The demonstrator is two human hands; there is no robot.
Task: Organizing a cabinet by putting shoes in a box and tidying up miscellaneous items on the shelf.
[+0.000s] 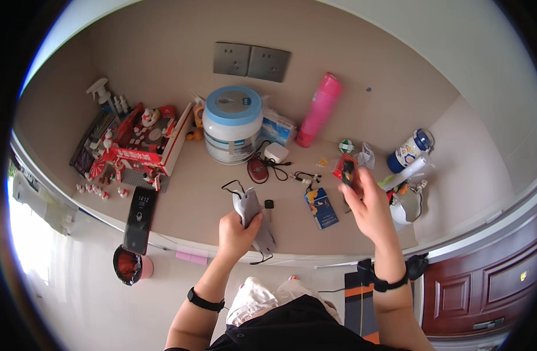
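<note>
My left hand (235, 234) grips a folded grey face mask (251, 205) with black ear loops, above the front edge of the desktop. Just right of the mask lies a key with a black head (269, 204). Between thumb and fingers, my right hand (369, 208) holds up a small black object (348, 172) whose exact kind I cannot tell. Beyond it is a red packet (339, 166), partly hidden by the object. A dark blue cigarette pack (322, 209) bearing writing lies between my two hands.
Behind stand a white tub with a blue lid (233, 131) and a pink spray can (319, 109). A toy brick set (139, 153) is at left, with a phone (140, 219) overhanging the front edge. A flask (411, 150) and a white pot (406, 208) stand right.
</note>
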